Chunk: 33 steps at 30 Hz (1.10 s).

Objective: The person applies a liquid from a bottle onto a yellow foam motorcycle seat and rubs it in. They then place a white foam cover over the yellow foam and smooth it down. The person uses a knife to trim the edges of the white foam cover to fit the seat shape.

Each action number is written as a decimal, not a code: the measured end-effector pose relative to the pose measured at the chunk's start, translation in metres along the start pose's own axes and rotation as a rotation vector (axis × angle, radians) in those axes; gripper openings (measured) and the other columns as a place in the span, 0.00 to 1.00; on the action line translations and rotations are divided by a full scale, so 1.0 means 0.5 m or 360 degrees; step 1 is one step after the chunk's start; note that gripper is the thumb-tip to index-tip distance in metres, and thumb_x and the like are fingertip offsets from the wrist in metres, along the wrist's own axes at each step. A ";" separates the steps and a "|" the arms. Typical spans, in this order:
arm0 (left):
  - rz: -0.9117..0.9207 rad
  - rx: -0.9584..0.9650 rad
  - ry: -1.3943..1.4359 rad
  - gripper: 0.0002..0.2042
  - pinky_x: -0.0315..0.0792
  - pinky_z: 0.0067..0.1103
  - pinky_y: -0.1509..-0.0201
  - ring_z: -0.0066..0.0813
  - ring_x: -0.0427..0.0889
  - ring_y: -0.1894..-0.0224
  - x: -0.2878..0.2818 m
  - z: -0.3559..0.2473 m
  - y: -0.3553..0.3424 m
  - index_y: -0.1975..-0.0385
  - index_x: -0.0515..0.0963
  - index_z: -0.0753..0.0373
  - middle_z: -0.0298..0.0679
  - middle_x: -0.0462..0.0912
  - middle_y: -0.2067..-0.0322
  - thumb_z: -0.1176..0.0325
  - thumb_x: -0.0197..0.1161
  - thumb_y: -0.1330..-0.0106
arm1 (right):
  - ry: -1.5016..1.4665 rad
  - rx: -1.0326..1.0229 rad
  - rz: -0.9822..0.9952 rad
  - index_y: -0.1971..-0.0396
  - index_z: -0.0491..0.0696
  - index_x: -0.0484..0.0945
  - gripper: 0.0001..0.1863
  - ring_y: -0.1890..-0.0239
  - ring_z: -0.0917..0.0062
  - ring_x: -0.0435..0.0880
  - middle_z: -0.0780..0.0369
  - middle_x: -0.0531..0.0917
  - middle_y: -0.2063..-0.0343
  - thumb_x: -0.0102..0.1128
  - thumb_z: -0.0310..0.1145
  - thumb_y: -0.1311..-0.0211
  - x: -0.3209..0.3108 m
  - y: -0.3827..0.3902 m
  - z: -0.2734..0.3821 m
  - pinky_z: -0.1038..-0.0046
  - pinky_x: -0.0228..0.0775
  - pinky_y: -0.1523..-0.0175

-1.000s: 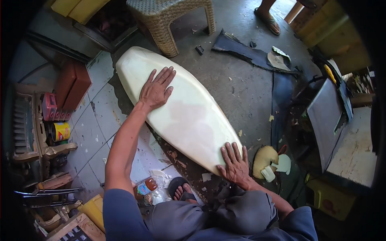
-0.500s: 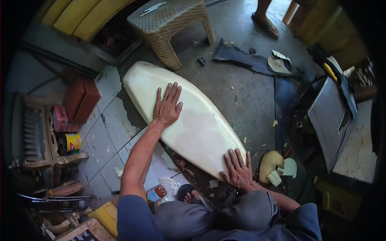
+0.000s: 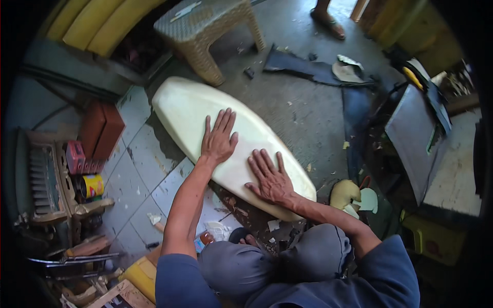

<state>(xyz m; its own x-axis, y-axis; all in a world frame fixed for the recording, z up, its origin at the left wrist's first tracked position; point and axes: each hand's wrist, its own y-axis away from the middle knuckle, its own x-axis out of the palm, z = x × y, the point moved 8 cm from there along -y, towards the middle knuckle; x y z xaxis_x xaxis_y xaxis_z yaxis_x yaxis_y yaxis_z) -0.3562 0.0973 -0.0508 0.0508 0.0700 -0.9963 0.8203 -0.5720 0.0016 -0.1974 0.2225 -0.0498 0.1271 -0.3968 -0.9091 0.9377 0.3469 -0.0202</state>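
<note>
A long, cream-coloured padded piece (image 3: 179, 108), shaped like a motorcycle seat foam with rounded edges, lies slantwise in front of me from upper left to lower right. My left hand (image 3: 220, 137) rests flat on its middle, fingers stretched out and pointing away. Lower down and to the right, my right hand (image 3: 271, 179) lies flat on the same surface with its fingers spread. Neither hand grips anything. The palms hide parts of the surface beneath them.
Beyond the piece stands a woven-pattern stool (image 3: 200, 31) with thin sticks on top. Dark scrap material (image 3: 308, 69) lies on the floor. At left are a brown box (image 3: 100, 128) and a yellow can (image 3: 92, 186). Foam scraps (image 3: 344, 195) sit at right. A person's foot (image 3: 328, 24) shows far off.
My right hand has slid from the piece's near right end up toward its middle, closer to my left hand. The left hand stays flat near the middle. The view has shifted slightly.
</note>
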 end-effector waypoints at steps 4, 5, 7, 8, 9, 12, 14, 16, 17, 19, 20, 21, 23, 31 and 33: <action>-0.0024 0.0007 -0.0019 0.34 0.33 0.49 0.18 0.40 0.46 0.19 0.009 0.012 -0.006 0.21 0.49 0.59 0.41 0.50 0.21 0.57 0.47 0.26 | -0.0001 -0.0085 0.0098 0.23 0.49 0.54 0.41 0.19 0.68 0.47 0.59 0.54 0.21 0.39 0.62 0.25 -0.002 0.077 -0.022 0.50 0.30 0.18; -0.0041 0.0016 -0.0002 0.34 0.33 0.49 0.18 0.40 0.46 0.19 0.012 0.007 0.000 0.21 0.49 0.59 0.41 0.50 0.21 0.57 0.47 0.26 | 0.0043 -0.0056 0.0153 0.22 0.49 0.54 0.41 0.19 0.69 0.48 0.60 0.55 0.21 0.40 0.62 0.25 -0.003 0.117 -0.034 0.51 0.31 0.18; -0.0050 0.0010 -0.0015 0.35 0.33 0.48 0.18 0.39 0.46 0.19 0.018 0.012 0.019 0.21 0.50 0.59 0.41 0.50 0.21 0.57 0.47 0.26 | 0.0053 0.0003 0.0264 0.23 0.51 0.56 0.41 0.19 0.70 0.50 0.61 0.57 0.22 0.43 0.61 0.26 -0.014 0.191 -0.046 0.52 0.33 0.18; -0.0075 0.0022 -0.0012 0.34 0.32 0.48 0.18 0.39 0.47 0.19 0.020 0.007 0.018 0.21 0.51 0.59 0.41 0.50 0.21 0.58 0.47 0.26 | 0.0058 0.0011 0.0270 0.23 0.51 0.56 0.41 0.20 0.70 0.51 0.61 0.58 0.22 0.44 0.61 0.26 -0.018 0.220 -0.055 0.52 0.34 0.18; -0.0098 0.0016 -0.0001 0.34 0.33 0.48 0.18 0.38 0.48 0.19 0.023 0.005 0.019 0.21 0.52 0.58 0.39 0.51 0.21 0.57 0.47 0.26 | 0.0061 0.0017 0.0278 0.23 0.52 0.57 0.40 0.20 0.69 0.52 0.61 0.58 0.23 0.45 0.61 0.26 -0.018 0.246 -0.062 0.52 0.34 0.18; -0.0147 0.0014 0.0027 0.33 0.35 0.47 0.18 0.37 0.50 0.20 0.002 -0.009 0.015 0.22 0.54 0.57 0.38 0.53 0.21 0.56 0.48 0.27 | 0.0100 -0.0041 0.0157 0.25 0.53 0.62 0.40 0.22 0.67 0.58 0.60 0.63 0.25 0.53 0.59 0.31 -0.021 0.270 -0.063 0.50 0.37 0.19; -0.0143 0.0038 0.0050 0.34 0.33 0.48 0.18 0.40 0.48 0.19 -0.013 -0.004 -0.011 0.22 0.53 0.58 0.41 0.52 0.21 0.59 0.47 0.27 | 0.0152 -0.0059 0.0133 0.26 0.53 0.64 0.40 0.22 0.67 0.59 0.60 0.64 0.25 0.55 0.58 0.32 -0.029 0.249 -0.075 0.49 0.38 0.20; -0.0094 -0.0019 0.0028 0.34 0.35 0.48 0.19 0.41 0.49 0.19 0.004 0.013 0.034 0.22 0.54 0.58 0.42 0.53 0.22 0.59 0.49 0.27 | 0.0091 -0.0075 0.0190 0.25 0.52 0.62 0.40 0.22 0.67 0.58 0.60 0.63 0.24 0.52 0.59 0.30 -0.011 0.257 -0.050 0.49 0.38 0.20; -0.0109 -0.0048 0.0031 0.33 0.36 0.49 0.19 0.41 0.49 0.19 0.008 0.022 0.037 0.22 0.54 0.58 0.42 0.53 0.22 0.59 0.49 0.27 | 0.0095 -0.0075 0.0177 0.25 0.53 0.61 0.39 0.21 0.67 0.57 0.61 0.62 0.24 0.51 0.59 0.30 -0.007 0.253 -0.047 0.49 0.38 0.20; -0.0139 -0.0161 0.0074 0.34 0.34 0.51 0.19 0.44 0.48 0.19 0.024 -0.004 0.019 0.22 0.53 0.59 0.45 0.52 0.21 0.56 0.49 0.26 | 0.0104 -0.0060 0.0183 0.24 0.47 0.57 0.42 0.20 0.62 0.53 0.55 0.58 0.23 0.49 0.60 0.29 -0.015 0.252 -0.070 0.51 0.37 0.19; -0.0113 -0.0168 0.0076 0.35 0.34 0.53 0.20 0.47 0.46 0.19 0.027 -0.029 0.016 0.22 0.52 0.61 0.47 0.50 0.21 0.54 0.48 0.25 | 0.0048 0.0062 0.0095 0.25 0.44 0.57 0.44 0.21 0.59 0.53 0.52 0.58 0.24 0.50 0.61 0.29 -0.033 0.229 -0.096 0.52 0.38 0.19; -0.0100 -0.0163 0.0110 0.35 0.34 0.53 0.20 0.48 0.45 0.19 0.028 -0.045 0.017 0.22 0.51 0.62 0.48 0.49 0.21 0.52 0.48 0.25 | -0.0030 0.0194 0.0022 0.25 0.41 0.56 0.46 0.21 0.57 0.52 0.49 0.58 0.24 0.51 0.61 0.30 -0.046 0.200 -0.109 0.53 0.38 0.19; -0.0059 -0.0169 0.0213 0.36 0.31 0.55 0.20 0.47 0.44 0.19 0.025 -0.065 0.043 0.21 0.51 0.60 0.46 0.46 0.20 0.49 0.48 0.25 | -0.0218 0.0296 -0.0068 0.27 0.32 0.53 0.53 0.22 0.47 0.52 0.38 0.56 0.27 0.55 0.64 0.34 -0.043 0.128 -0.122 0.55 0.41 0.19; 0.0055 -0.0179 0.0205 0.37 0.30 0.55 0.21 0.50 0.42 0.19 0.026 -0.087 0.060 0.21 0.49 0.61 0.48 0.46 0.21 0.51 0.49 0.26 | -0.1383 0.0557 0.0283 0.25 0.36 0.52 0.58 0.22 0.47 0.53 0.39 0.58 0.27 0.60 0.67 0.39 0.014 -0.165 -0.209 0.58 0.48 0.20; 0.0065 -0.0193 0.0199 0.38 0.30 0.55 0.21 0.51 0.42 0.19 0.017 -0.078 0.058 0.21 0.49 0.61 0.49 0.46 0.21 0.52 0.50 0.28 | -0.1301 0.0606 0.0349 0.25 0.38 0.52 0.58 0.22 0.49 0.53 0.40 0.59 0.27 0.59 0.68 0.39 0.019 -0.164 -0.194 0.57 0.47 0.20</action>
<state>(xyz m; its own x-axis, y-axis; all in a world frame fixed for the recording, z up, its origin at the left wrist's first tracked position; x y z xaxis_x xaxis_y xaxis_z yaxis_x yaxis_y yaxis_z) -0.3097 0.1130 -0.0557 0.1497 0.1544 -0.9766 0.8784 -0.4743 0.0597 -0.3043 0.2729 -0.0972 0.3672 -0.8812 -0.2977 0.8902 0.2402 0.3872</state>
